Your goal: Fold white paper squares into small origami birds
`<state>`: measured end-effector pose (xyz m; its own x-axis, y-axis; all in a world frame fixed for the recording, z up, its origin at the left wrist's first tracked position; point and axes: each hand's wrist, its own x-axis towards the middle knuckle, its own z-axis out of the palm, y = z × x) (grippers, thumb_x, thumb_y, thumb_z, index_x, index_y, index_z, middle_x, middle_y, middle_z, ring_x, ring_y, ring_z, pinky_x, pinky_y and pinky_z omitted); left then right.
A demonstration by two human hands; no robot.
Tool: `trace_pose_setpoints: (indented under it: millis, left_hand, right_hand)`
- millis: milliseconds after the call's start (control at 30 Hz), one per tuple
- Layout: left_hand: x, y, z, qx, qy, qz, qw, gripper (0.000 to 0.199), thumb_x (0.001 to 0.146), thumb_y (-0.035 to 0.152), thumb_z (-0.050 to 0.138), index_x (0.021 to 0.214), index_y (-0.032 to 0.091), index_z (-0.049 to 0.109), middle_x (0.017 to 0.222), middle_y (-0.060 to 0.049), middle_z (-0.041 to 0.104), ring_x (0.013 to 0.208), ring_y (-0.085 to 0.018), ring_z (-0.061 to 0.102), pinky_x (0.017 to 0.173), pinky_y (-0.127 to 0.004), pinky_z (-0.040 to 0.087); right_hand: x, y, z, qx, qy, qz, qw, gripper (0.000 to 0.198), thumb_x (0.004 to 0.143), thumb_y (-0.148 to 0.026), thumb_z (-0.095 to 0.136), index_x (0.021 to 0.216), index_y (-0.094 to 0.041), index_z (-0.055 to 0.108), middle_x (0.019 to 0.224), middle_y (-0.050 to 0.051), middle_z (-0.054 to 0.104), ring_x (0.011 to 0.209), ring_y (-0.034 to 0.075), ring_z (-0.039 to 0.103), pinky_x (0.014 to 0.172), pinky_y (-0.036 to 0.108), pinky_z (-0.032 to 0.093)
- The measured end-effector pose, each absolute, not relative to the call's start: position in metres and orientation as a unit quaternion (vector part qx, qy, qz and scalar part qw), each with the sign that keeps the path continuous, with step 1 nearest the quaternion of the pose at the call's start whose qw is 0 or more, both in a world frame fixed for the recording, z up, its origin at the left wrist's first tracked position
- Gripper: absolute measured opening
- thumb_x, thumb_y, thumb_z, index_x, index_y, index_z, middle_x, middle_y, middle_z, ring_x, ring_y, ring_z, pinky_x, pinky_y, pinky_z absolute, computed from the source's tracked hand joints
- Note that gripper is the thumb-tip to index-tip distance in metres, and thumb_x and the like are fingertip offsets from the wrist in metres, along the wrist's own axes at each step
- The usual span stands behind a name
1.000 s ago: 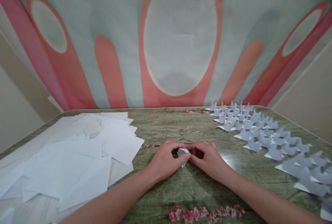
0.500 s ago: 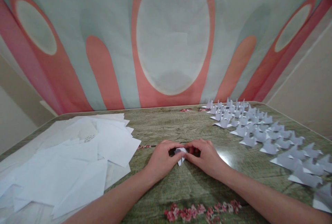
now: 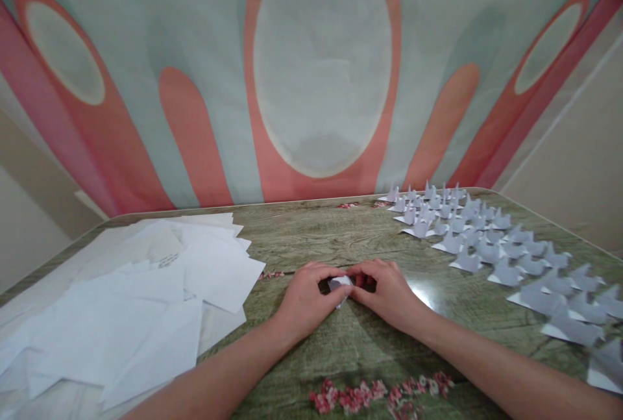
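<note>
A small piece of folded white paper (image 3: 339, 284) is pinched between my two hands, just above or on the wood-grain table (image 3: 302, 238). My left hand (image 3: 309, 293) grips it from the left, thumb and fingertips closed on it. From the right, my right hand (image 3: 384, 290) pinches its other side with thumb and forefinger. The fingertips of both hands nearly meet and cover much of the paper, so its exact folded form is hard to make out.
Loose white paper sheets (image 3: 121, 316) lie in a spread pile at the left. Several rows of folded paper birds (image 3: 503, 272) stand along the right side. Pink flower prints (image 3: 360, 397) mark the tabletop near the front. A patterned wall covering (image 3: 321, 189) rises behind the table.
My left thumb has slid slightly up and right across the folded paper, hiding a different part of it. My right hand stays in nearly the same place.
</note>
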<state>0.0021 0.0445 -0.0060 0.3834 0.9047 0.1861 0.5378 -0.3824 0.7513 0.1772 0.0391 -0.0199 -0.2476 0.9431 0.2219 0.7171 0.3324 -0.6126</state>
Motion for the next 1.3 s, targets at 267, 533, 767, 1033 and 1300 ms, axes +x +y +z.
trace_pose_setpoints:
  millis: [267, 533, 767, 1033, 1300]
  left_hand:
    - [0.001, 0.045, -0.006, 0.777, 0.465, 0.294, 0.306, 0.020, 0.078, 0.028, 0.058, 0.094, 0.024, 0.069, 0.094, -0.001, 0.069, 0.090, -0.019, 0.058, 0.084, -0.030, 0.041]
    - [0.001, 0.046, -0.004, 0.789, 0.449, 0.289, 0.304, 0.021, 0.080, 0.030, 0.056, 0.096, 0.025, 0.068, 0.095, -0.001, 0.069, 0.090, -0.019, 0.059, 0.085, -0.030, 0.042]
    - [0.001, 0.044, -0.006, 0.807, 0.438, 0.284, 0.274, 0.018, 0.081, 0.028, 0.056, 0.094, 0.025, 0.069, 0.095, -0.002, 0.069, 0.089, -0.019, 0.058, 0.085, -0.031, 0.042]
    - [0.003, 0.039, -0.005, 0.855, 0.423, 0.249, 0.170, 0.019, 0.085, 0.029, 0.051, 0.093, 0.027, 0.068, 0.093, 0.000, 0.068, 0.088, -0.018, 0.057, 0.082, -0.031, 0.041]
    - [0.004, 0.036, -0.004, 0.854, 0.433, 0.247, 0.148, 0.018, 0.082, 0.030, 0.055, 0.095, 0.023, 0.065, 0.093, -0.002, 0.068, 0.088, -0.020, 0.058, 0.081, -0.031, 0.042]
  right_hand:
    - [0.178, 0.041, -0.021, -0.539, -0.767, 0.202, 0.284, 0.023, 0.075, -0.044, 0.061, 0.087, -0.025, 0.068, 0.066, -0.001, 0.064, 0.067, 0.016, 0.055, 0.065, 0.029, 0.033]
    - [0.180, 0.039, -0.016, -0.519, -0.776, 0.216, 0.287, 0.020, 0.079, -0.042, 0.058, 0.087, -0.027, 0.069, 0.069, -0.001, 0.065, 0.070, 0.016, 0.055, 0.068, 0.029, 0.033]
    - [0.180, 0.038, -0.019, -0.525, -0.784, 0.183, 0.276, 0.020, 0.078, -0.041, 0.059, 0.088, -0.026, 0.069, 0.071, 0.000, 0.065, 0.072, 0.017, 0.055, 0.070, 0.032, 0.033]
    - [0.181, 0.036, -0.026, -0.512, -0.813, 0.106, 0.256, 0.015, 0.083, -0.030, 0.056, 0.090, -0.028, 0.069, 0.074, 0.002, 0.064, 0.074, 0.018, 0.055, 0.070, 0.031, 0.032]
    - [0.181, 0.035, -0.022, -0.488, -0.845, 0.028, 0.217, 0.018, 0.086, -0.026, 0.051, 0.087, -0.023, 0.069, 0.074, 0.003, 0.061, 0.073, 0.017, 0.053, 0.067, 0.030, 0.032]
